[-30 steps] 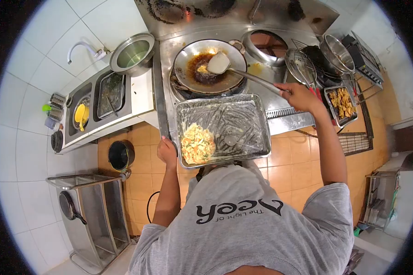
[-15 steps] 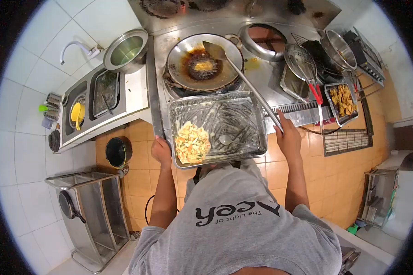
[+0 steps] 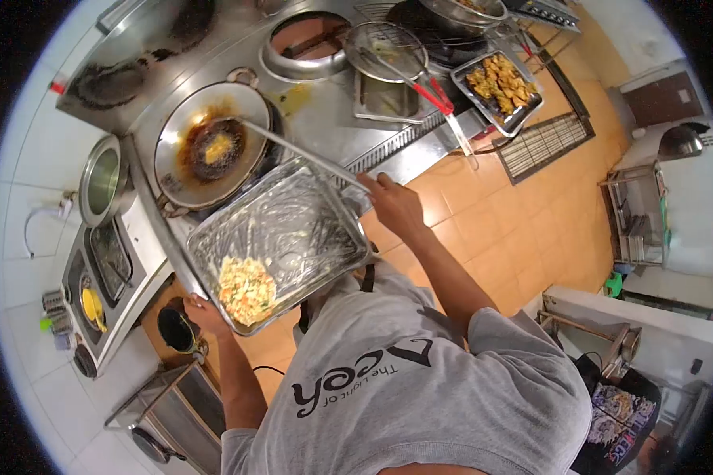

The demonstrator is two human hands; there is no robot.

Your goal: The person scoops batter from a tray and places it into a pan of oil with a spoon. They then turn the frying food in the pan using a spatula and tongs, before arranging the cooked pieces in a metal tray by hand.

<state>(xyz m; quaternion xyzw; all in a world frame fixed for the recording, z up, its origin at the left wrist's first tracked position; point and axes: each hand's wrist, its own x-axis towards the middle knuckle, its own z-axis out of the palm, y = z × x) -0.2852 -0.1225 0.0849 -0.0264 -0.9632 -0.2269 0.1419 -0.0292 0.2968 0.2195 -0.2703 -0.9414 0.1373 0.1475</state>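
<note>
My left hand (image 3: 204, 313) is closed on the near-left edge of a rectangular metal tray (image 3: 348, 229). The tray's floor is smeared with pale batter, and a mound of chopped vegetable mix (image 3: 247, 291) lies in its near-left corner. My right hand (image 3: 394, 204) grips the long metal handle of a wok spatula (image 3: 309, 154), beyond the tray's right side. The spatula reaches into a wok (image 3: 170, 162) on the stove; its blade is hard to make out. Dark oil fills the wok's bottom, with a small yellowish patch in the middle.
To the right stand a strainer with red-handled tongs (image 3: 436, 96) and a tray of fried pieces (image 3: 459, 71). A metal ring (image 3: 273, 63) sits behind the wok. On the left are a pot (image 3: 95, 186) and a sink with a yellow scoop (image 3: 93, 305); a dark bucket (image 3: 174, 328) is below.
The view has turned to the right, so the stove and tray appear tilted and shifted left. The spatula's blade has gone lower into the wok's dark oil. Both hands keep their holds.
</note>
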